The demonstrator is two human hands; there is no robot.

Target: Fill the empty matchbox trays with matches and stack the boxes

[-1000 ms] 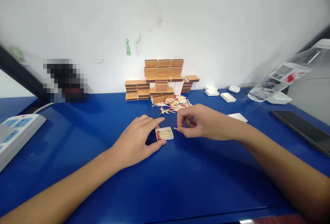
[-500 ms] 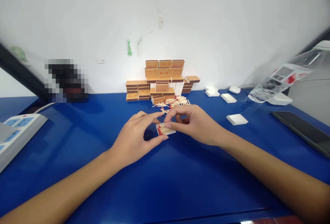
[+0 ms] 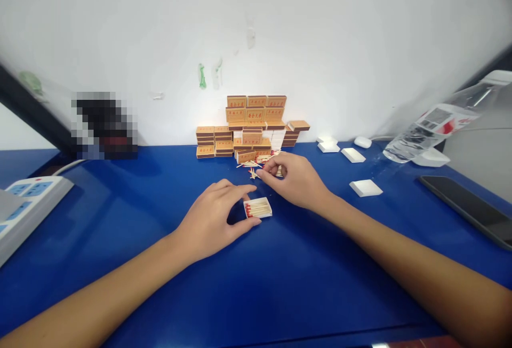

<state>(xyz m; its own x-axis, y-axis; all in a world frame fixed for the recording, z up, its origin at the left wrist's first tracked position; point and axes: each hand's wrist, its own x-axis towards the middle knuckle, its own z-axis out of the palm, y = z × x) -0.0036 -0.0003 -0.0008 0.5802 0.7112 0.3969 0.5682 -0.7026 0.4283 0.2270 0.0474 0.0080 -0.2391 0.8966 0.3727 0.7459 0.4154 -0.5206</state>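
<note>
A small white matchbox tray [image 3: 269,212] lies on the blue table, part filled with red-tipped matches [image 3: 258,208]. My left hand [image 3: 214,220] curves around its left end, thumb at the near edge and a finger at the far edge, steadying it. Beyond the tray, my right hand [image 3: 294,177] is at the loose match pile [image 3: 262,159], thumb and index fingertips brought close together. Whether a match is between them is too small to tell. That hand covers part of the pile.
Stacked matchboxes [image 3: 256,116] stand against the wall behind the pile. White empty trays [image 3: 366,188] lie to the right, near a tilted water bottle [image 3: 434,124] and a phone [image 3: 468,204]. A power strip [image 3: 32,204] sits at the left.
My right hand has moved from over the tray back to the match pile, uncovering the matches in the tray. The left hand stays around the tray, which appears slightly lower in view.
</note>
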